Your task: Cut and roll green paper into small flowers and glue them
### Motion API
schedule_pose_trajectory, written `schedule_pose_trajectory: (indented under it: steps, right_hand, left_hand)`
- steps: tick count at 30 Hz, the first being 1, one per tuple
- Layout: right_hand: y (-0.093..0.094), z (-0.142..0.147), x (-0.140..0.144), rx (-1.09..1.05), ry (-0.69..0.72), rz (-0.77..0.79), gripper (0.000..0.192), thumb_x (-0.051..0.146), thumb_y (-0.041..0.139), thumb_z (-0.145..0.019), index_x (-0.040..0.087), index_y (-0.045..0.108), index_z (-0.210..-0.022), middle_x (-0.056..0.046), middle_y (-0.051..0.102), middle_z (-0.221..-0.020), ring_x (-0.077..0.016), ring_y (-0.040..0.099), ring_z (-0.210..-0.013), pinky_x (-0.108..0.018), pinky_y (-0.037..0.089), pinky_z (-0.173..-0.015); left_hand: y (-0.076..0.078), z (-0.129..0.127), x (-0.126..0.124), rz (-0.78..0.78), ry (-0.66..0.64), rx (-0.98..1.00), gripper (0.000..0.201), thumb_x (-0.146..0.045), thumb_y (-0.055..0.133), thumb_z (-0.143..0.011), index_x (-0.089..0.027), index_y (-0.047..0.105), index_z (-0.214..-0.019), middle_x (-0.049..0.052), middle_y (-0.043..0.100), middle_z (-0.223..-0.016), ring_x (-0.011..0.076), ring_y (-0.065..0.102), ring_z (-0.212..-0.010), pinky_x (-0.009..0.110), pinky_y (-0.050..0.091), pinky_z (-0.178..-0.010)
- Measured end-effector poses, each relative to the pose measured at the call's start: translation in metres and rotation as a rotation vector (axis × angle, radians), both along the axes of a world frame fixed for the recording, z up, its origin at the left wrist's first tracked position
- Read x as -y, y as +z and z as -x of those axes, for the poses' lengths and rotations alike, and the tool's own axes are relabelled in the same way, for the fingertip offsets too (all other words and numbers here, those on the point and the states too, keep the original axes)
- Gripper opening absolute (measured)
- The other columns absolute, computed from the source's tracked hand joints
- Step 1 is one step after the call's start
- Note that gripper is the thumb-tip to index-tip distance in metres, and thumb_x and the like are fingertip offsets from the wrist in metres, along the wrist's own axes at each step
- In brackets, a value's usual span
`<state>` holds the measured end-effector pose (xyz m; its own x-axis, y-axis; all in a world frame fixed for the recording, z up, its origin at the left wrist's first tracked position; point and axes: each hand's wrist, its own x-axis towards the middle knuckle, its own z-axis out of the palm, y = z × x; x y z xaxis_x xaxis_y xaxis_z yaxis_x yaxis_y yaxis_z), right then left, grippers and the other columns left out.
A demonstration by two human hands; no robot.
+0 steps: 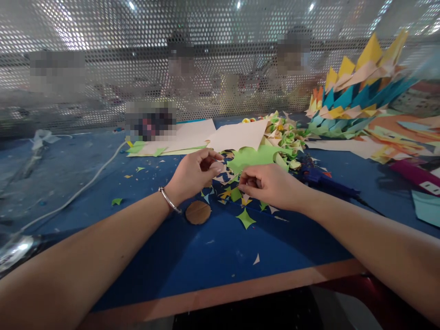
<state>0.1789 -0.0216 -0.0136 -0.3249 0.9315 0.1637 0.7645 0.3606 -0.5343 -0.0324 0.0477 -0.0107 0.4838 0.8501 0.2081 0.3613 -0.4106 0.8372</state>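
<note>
Centrally, two bare hands meet over a blue work surface [213, 247] strewn with small coloured paper scraps [246, 218]. Left hand [194, 174], a silver bangle [169, 200] at its wrist, has fingers curled, thumb and forefinger pinching a small pale paper piece [220, 167]. Right hand [271, 185] sits just beside it, fingertips pressed together on the scraps; what its grip holds cannot be told. A round brown disc [198, 212] lies near the left wrist. A green paper sheet [252, 156] lies just behind the hands.

Head camera looks forward and down, close over the blue table [213, 256].
</note>
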Motion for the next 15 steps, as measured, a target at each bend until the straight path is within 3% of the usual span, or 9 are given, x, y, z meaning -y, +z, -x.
schedule_pose_trajectory:
  steps: [5, 11, 15]
  right_hand:
    - [0.001, 0.0, 0.004, -0.092, 0.033, -0.278, 0.011, 0.027, 0.061, -0.09, 0.016, 0.064, -0.091, 0.001, 0.059, -0.068, -0.0094, 0.051, -0.056, -0.024, 0.038, -0.055]
    - [0.002, 0.004, 0.009, -0.025, 0.149, -0.48, 0.017, 0.02, 0.057, -0.093, 0.014, 0.065, -0.107, -0.002, 0.063, -0.082, -0.0091, 0.053, -0.06, -0.023, 0.04, -0.056]
    - [0.004, 0.004, 0.009, -0.012, 0.184, -0.517, 0.012, 0.023, 0.055, -0.096, 0.016, 0.065, -0.098, -0.004, 0.065, -0.084, -0.0108, 0.056, -0.065, -0.024, 0.042, -0.06]
  left_hand:
    - [0.001, -0.004, 0.01, 0.384, 0.023, 0.247, 0.018, -0.031, 0.075, -0.078, -0.018, 0.066, -0.085, 0.003, 0.071, -0.082, 0.0103, 0.062, -0.068, 0.022, 0.048, -0.059]
    - [0.007, -0.009, 0.026, 0.511, 0.029, 0.328, 0.011, -0.025, 0.074, -0.082, -0.017, 0.066, -0.08, 0.0, 0.072, -0.077, 0.0095, 0.066, -0.072, 0.022, 0.051, -0.068]
    - [0.007, -0.011, 0.032, 0.568, -0.008, 0.349, 0.01, -0.023, 0.072, -0.084, -0.017, 0.065, -0.081, -0.002, 0.071, -0.075, 0.0093, 0.069, -0.07, 0.022, 0.053, -0.069]
